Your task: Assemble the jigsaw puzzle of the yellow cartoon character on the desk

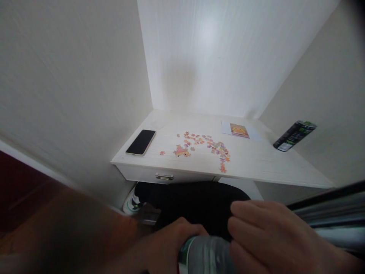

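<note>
Close to the camera, at the bottom of the head view, I hold a clear plastic bottle [209, 255] with a green and white label. My left hand [168, 243] is wrapped round its body at the label. At the other end, my right hand [265, 236] is closed with curled fingers; its palm side and the bottle's cap end are hidden, so a cap in it cannot be made out. Beyond the hands, loose jigsaw pieces [219, 148] lie scattered on the white desk [256, 160], with a small joined cluster [181, 151] among them.
A phone [141, 142] lies at the desk's left side. A picture card [239, 130] rests on paper at the back right. A dark can [294, 136] stands near the right wall. Under the desk front is a drawer handle [164, 177]. Panels enclose the desk.
</note>
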A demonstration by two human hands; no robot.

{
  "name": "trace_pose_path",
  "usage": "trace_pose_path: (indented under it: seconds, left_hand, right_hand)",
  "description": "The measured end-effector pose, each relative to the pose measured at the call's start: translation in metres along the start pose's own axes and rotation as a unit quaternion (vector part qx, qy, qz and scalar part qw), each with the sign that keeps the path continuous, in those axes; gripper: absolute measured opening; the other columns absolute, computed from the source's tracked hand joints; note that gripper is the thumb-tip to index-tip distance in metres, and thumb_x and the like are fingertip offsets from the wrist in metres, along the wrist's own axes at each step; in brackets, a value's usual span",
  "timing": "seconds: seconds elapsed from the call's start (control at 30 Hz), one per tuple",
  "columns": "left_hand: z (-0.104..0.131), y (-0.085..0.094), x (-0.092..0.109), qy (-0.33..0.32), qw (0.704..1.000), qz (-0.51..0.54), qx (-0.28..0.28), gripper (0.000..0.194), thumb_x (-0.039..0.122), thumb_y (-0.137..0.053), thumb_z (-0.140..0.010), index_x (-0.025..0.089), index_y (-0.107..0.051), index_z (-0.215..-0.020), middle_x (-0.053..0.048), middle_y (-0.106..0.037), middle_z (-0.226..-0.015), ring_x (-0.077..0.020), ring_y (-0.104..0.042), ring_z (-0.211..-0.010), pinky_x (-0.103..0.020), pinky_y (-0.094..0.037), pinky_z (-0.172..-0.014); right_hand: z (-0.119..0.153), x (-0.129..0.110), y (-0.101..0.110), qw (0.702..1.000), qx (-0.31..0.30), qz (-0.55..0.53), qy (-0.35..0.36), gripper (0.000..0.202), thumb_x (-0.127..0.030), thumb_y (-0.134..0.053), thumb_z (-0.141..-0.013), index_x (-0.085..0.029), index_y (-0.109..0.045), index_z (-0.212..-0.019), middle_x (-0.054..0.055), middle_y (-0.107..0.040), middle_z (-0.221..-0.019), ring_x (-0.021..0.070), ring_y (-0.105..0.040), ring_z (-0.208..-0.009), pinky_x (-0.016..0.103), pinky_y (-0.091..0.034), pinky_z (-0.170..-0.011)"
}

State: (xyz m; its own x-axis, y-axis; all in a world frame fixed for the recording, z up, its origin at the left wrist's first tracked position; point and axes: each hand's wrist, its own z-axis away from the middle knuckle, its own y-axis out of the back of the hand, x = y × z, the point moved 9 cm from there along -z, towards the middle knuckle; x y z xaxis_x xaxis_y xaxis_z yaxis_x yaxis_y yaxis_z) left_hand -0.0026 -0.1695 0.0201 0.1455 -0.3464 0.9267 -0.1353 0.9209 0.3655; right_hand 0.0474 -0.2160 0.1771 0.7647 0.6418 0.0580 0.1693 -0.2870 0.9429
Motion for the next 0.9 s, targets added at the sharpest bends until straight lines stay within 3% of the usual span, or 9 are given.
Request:
trace_pose_path:
  seconds: [0.07, 0.1, 0.2, 0.27, 0.37, 0.47, 0.63, 0.77, 0.9]
  left_hand:
    - [0.002, -0.014, 0.000, -0.009, 0.999, 0.032, -0.037, 0.063, 0.037, -0.076, -0.047, 0.019, -0.064, -0.106, 0.001, -0.068, -0.089, -0.0181, -0.062, -0.075, -0.025, -0.051, -0.066]
    - [0.002, -0.015, 0.000, -0.008, 0.999, 0.038, -0.020, 0.064, 0.038, -0.077, -0.047, 0.019, -0.064, -0.107, 0.000, -0.068, -0.092, -0.0185, -0.062, -0.078, -0.025, -0.051, -0.067]
    - [0.001, 0.006, 0.001, 0.007, 0.989, 0.033, 0.143, 0.060, 0.039, -0.078, -0.056, 0.020, -0.059, -0.109, -0.001, -0.067, -0.101, -0.0184, -0.062, -0.086, -0.026, -0.051, -0.073]
    - [0.005, 0.027, 0.002, 0.021, 0.962, -0.003, 0.273, 0.050, 0.031, -0.071, -0.063, 0.019, -0.057, -0.110, -0.002, -0.066, -0.102, -0.0177, -0.062, -0.087, -0.028, -0.051, -0.077]
    - [0.009, 0.045, 0.007, 0.024, 0.936, -0.050, 0.348, 0.050, 0.019, -0.065, -0.063, 0.019, -0.055, -0.111, -0.002, -0.066, -0.103, -0.0178, -0.062, -0.090, -0.029, -0.049, -0.080]
    - [0.009, 0.052, 0.015, -0.002, 0.951, -0.038, 0.306, 0.047, 0.018, -0.068, -0.060, 0.019, -0.056, -0.106, 0.000, -0.066, -0.095, -0.0162, -0.061, -0.082, -0.026, -0.048, -0.072]
    - [0.023, 0.060, 0.021, -0.004, 0.968, -0.048, 0.245, 0.050, 0.025, -0.073, -0.056, 0.016, -0.059, -0.103, -0.003, -0.066, -0.095, -0.0183, -0.060, -0.081, -0.027, -0.049, -0.070]
    - [0.021, 0.049, 0.016, -0.041, 0.987, 0.018, 0.154, 0.057, 0.034, -0.078, -0.053, 0.015, -0.060, -0.104, -0.003, -0.065, -0.093, -0.0177, -0.059, -0.079, -0.028, -0.051, -0.071]
    - [0.018, 0.032, 0.018, -0.102, 0.984, 0.137, 0.048, 0.051, 0.034, -0.079, -0.056, 0.016, -0.060, -0.100, 0.000, -0.065, -0.087, -0.0143, -0.058, -0.075, -0.024, -0.051, -0.070]
  right_hand:
    - [0.001, -0.008, 0.005, 0.999, 0.014, 0.002, 0.028, 0.034, -0.018, -0.046, -0.091, -0.023, -0.051, -0.058, 0.002, -0.049, -0.052, 0.0169, -0.041, -0.054, 0.035, -0.027, -0.051]
    - [0.001, -0.007, 0.007, 0.999, 0.020, 0.005, 0.025, 0.034, -0.022, -0.046, -0.092, -0.023, -0.051, -0.059, 0.003, -0.050, -0.052, 0.0172, -0.041, -0.053, 0.035, -0.027, -0.051]
    - [-0.003, 0.025, 0.010, 0.989, 0.009, 0.074, -0.124, 0.042, -0.043, -0.045, -0.092, -0.024, -0.053, -0.056, 0.005, -0.048, -0.047, 0.0165, -0.036, -0.044, 0.034, -0.020, -0.046]
    - [-0.002, 0.054, 0.009, 0.955, -0.023, 0.133, -0.264, 0.053, -0.057, -0.043, -0.091, -0.023, -0.053, -0.052, 0.005, -0.046, -0.043, 0.0143, -0.030, -0.038, 0.033, -0.014, -0.046]
    - [-0.008, 0.073, 0.000, 0.932, -0.057, 0.121, -0.338, 0.063, -0.060, -0.032, -0.094, -0.020, -0.055, -0.051, 0.008, -0.052, -0.046, 0.0139, -0.036, -0.041, 0.031, -0.014, -0.049]
    - [-0.022, 0.071, -0.011, 0.949, -0.061, 0.029, -0.308, 0.062, -0.049, -0.026, -0.099, -0.018, -0.054, -0.053, 0.008, -0.055, -0.051, 0.0139, -0.043, -0.048, 0.032, -0.021, -0.053]
    - [-0.036, 0.052, -0.006, 0.974, -0.049, -0.040, -0.218, 0.054, -0.039, -0.030, -0.097, -0.017, -0.051, -0.053, 0.005, -0.050, -0.049, 0.0120, -0.040, -0.048, 0.031, -0.023, -0.054]
    - [-0.053, 0.029, 0.001, 0.990, -0.063, -0.044, -0.118, 0.047, -0.034, -0.035, -0.095, -0.017, -0.053, -0.055, 0.004, -0.050, -0.049, 0.0124, -0.038, -0.048, 0.032, -0.021, -0.053]
    - [-0.075, 0.009, 0.006, 0.995, -0.086, -0.034, -0.024, 0.045, -0.034, -0.037, -0.092, -0.018, -0.054, -0.054, 0.005, -0.052, -0.049, 0.0135, -0.038, -0.049, 0.032, -0.022, -0.053]
